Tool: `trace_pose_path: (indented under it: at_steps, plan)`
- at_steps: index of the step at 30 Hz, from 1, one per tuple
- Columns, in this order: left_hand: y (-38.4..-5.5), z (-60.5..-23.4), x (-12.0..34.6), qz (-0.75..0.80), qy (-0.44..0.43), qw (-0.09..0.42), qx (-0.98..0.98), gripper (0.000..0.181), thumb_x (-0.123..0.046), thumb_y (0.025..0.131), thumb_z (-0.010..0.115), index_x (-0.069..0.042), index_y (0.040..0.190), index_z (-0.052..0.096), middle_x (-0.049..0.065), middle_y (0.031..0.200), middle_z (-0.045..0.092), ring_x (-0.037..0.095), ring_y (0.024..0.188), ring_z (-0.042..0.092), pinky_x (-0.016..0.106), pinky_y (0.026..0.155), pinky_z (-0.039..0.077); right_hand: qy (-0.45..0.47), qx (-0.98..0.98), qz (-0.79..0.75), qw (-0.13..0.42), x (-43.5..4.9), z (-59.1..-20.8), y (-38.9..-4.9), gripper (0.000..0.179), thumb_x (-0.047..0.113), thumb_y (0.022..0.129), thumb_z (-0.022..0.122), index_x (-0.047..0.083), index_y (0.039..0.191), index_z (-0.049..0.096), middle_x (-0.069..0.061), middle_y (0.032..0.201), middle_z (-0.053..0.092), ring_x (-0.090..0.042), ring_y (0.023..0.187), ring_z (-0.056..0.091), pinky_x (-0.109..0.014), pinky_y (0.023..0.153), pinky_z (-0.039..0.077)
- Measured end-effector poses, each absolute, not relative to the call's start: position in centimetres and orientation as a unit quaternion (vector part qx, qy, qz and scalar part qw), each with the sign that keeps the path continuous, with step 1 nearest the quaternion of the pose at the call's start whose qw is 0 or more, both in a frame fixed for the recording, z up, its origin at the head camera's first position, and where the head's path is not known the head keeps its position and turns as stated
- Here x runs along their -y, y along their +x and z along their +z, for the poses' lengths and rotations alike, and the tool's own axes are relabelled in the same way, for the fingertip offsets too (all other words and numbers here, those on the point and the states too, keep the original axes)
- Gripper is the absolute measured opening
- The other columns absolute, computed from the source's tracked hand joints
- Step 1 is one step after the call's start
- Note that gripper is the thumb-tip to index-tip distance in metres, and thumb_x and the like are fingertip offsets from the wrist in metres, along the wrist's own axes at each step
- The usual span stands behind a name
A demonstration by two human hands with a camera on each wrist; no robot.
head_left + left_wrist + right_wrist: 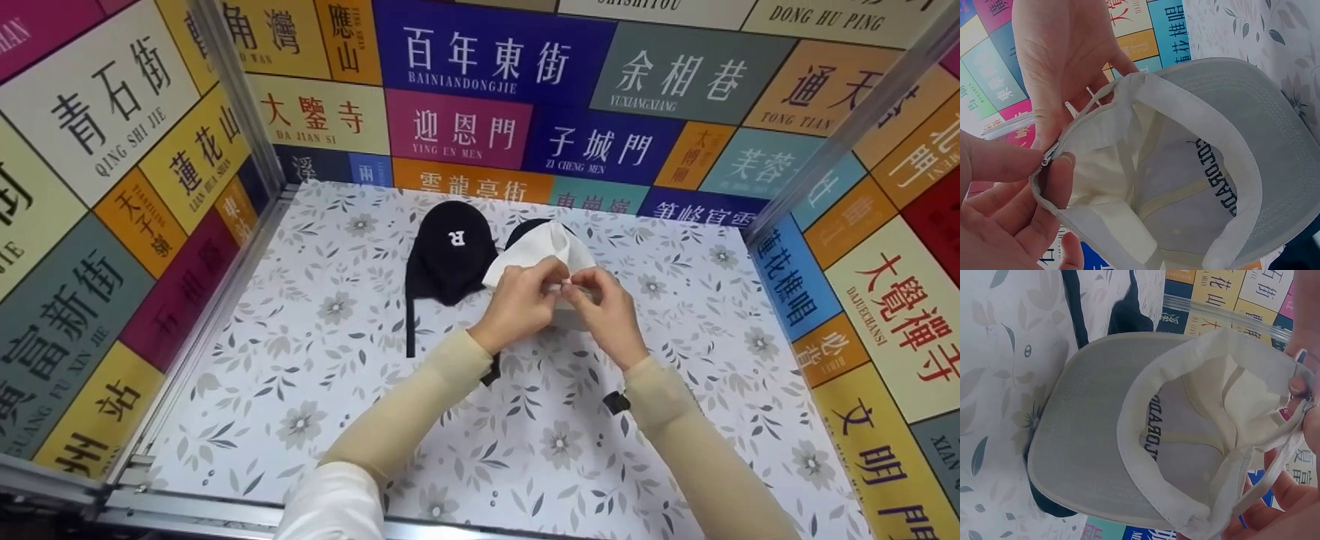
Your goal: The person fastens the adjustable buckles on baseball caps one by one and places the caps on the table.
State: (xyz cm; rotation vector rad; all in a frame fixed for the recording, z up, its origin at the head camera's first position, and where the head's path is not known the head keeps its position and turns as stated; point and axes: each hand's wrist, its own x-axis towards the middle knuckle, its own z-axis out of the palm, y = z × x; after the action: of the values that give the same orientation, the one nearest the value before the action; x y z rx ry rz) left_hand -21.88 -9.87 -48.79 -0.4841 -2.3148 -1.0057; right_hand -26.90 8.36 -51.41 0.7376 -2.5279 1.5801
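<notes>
Both hands are at the rear strap of a white baseball cap (525,251), tipped so its inside and dark lettering show in the wrist views. My left hand (521,304) pinches the strap (1044,199) beside a small metal buckle (1050,154) between thumb and fingers. From the other side my right hand (611,311) pinches the strap near that buckle, and its fingertips almost meet the left ones. The cap's brim (1084,427) points away from the hands, toward the table. Fingers partly cover the buckle in the right wrist view.
A black cap (450,247) with a white letter R lies left of the white cap, its strap trailing forward. Another dark cap (523,227) is mostly hidden behind the white one. Panels with street names (480,52) wall in the floral tabletop (315,360), with metal posts at the corners.
</notes>
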Motion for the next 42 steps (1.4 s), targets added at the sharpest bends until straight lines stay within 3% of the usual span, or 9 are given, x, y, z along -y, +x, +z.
trace_pose_path:
  at_steps: [8,15,19,31,36,42]
  plan:
    - [-21.6,-49.1,10.2,-0.405,-0.162,0.274,0.857,0.02,-0.001,0.079,0.072,-0.011,0.092,0.062,-0.005,0.082,0.069,0.007,0.07,0.06,0.023,0.069,0.048,0.238,0.831,0.499,0.055,-8.7,-49.2,-28.1,0.043,0.047,0.09,0.073,0.013,0.116,0.069,-0.002,0.118,0.064,-0.027,0.117,0.055,-0.049,0.097,0.041]
    - [-21.5,-49.2,9.9,-0.402,-0.165,0.272,0.858,0.02,-0.002,0.078,0.072,-0.012,0.092,0.061,-0.006,0.083,0.07,0.006,0.072,0.06,0.021,0.071,0.048,0.251,0.845,0.465,0.084,-8.2,-45.4,-29.9,0.047,0.052,0.09,0.071,0.021,0.125,0.068,0.005,0.125,0.062,-0.021,0.118,0.053,-0.047,0.1,0.038]
    - [-21.3,-49.3,9.7,-0.401,-0.165,0.271,0.86,0.019,-0.003,0.079,0.071,-0.012,0.092,0.061,-0.007,0.083,0.07,0.006,0.07,0.059,0.022,0.069,0.047,0.266,0.85,0.446,0.081,-7.4,-43.7,-31.1,0.051,0.056,0.09,0.068,0.025,0.132,0.065,0.002,0.131,0.058,-0.023,0.119,0.051,-0.048,0.099,0.038]
    - [-20.7,-49.6,9.4,-0.39,-0.152,0.249,0.874,0.017,-0.007,0.082,0.072,-0.015,0.092,0.061,-0.01,0.084,0.07,0.005,0.072,0.06,0.022,0.07,0.047,0.238,0.899,0.362,-0.057,-5.1,-45.0,-35.0,0.09,0.07,0.086,0.063,0.018,0.154,0.037,-0.017,0.15,0.038,-0.037,0.135,0.04,-0.057,0.107,0.034]
    - [-20.5,-50.2,9.3,-0.374,-0.157,0.245,0.88,0.017,-0.008,0.081,0.073,-0.015,0.092,0.061,-0.01,0.079,0.065,0.006,0.07,0.057,0.023,0.069,0.047,0.225,0.903,0.348,-0.11,-4.8,-46.9,-35.8,0.092,0.067,0.087,0.064,0.013,0.154,0.033,-0.024,0.149,0.041,-0.04,0.135,0.041,-0.058,0.108,0.033]
    - [-20.5,-50.9,9.6,-0.373,-0.164,0.236,0.882,0.016,-0.005,0.079,0.069,-0.015,0.089,0.062,-0.008,0.081,0.067,0.005,0.071,0.057,0.025,0.068,0.047,0.227,0.909,0.323,-0.136,-4.4,-48.6,-35.9,0.079,0.055,0.09,0.067,0.004,0.145,0.043,-0.022,0.14,0.053,-0.038,0.124,0.051,-0.053,0.105,0.038]
